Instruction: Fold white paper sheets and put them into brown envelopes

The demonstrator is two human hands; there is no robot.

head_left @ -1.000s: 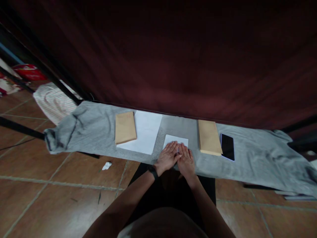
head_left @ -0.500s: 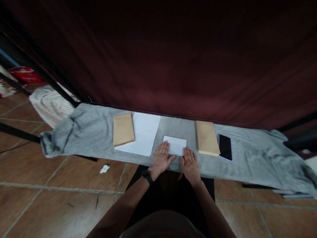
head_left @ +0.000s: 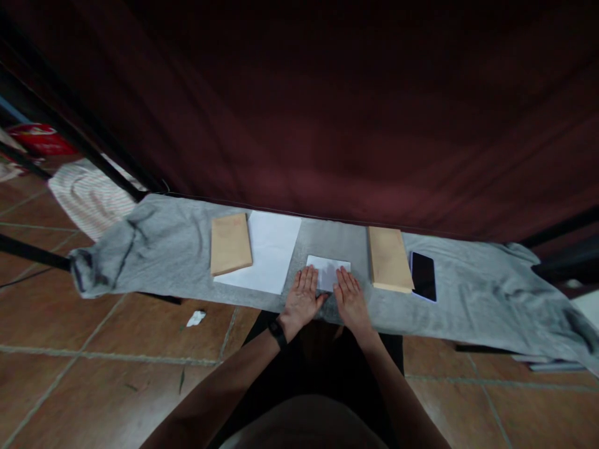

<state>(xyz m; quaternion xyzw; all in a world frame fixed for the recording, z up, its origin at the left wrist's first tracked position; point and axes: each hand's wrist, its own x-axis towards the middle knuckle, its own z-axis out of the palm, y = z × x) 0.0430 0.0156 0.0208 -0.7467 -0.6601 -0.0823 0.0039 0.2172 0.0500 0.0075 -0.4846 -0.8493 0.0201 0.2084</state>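
Grip flat and spread, pinching nothing: left hand (head_left: 303,298) and right hand (head_left: 350,300) press the near edge of the folded paper (head_left: 329,268), long axis left-right on the desk (head_left: 468,293), equally near both.

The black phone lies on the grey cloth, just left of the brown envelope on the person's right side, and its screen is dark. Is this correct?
Not quite. The head view shows the black phone just right of that brown envelope, not left of it. The rest is correct: it lies on the grey cloth and its screen is dark.
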